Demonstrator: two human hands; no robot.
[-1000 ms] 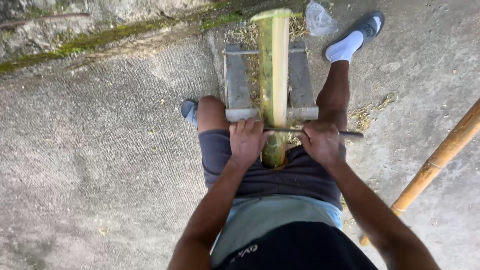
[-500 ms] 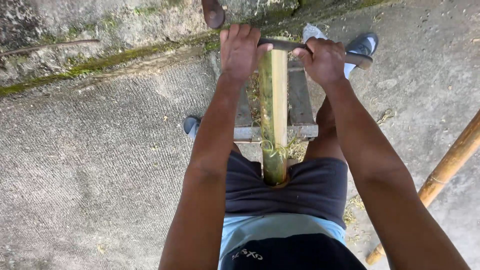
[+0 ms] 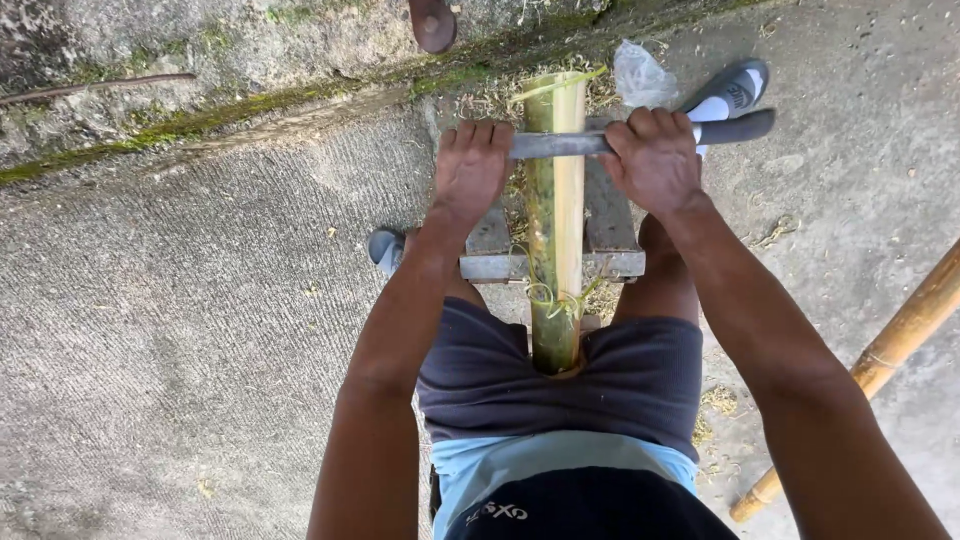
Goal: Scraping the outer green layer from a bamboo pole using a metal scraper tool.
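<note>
Your left hand (image 3: 470, 170) and right hand (image 3: 655, 160) are both clenched around one flat grey metal blade (image 3: 560, 145), which lies crosswise on the far part of a single green bamboo pole (image 3: 553, 230). That smooth round pole runs lengthwise between your thighs over a weathered wooden bench (image 3: 610, 235). A second, tan bamboo pole (image 3: 890, 350) lies at your right on the rough grooved concrete (image 3: 200, 320).

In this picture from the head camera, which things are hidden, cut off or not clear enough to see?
- Head view: the near end of the bamboo pole is hidden between the thighs.
- The blade ends are covered by the left hand and right hand.
- The brown object is cut by the top edge; its kind is unclear.
- The second bamboo pole is cut by the right edge.
</note>
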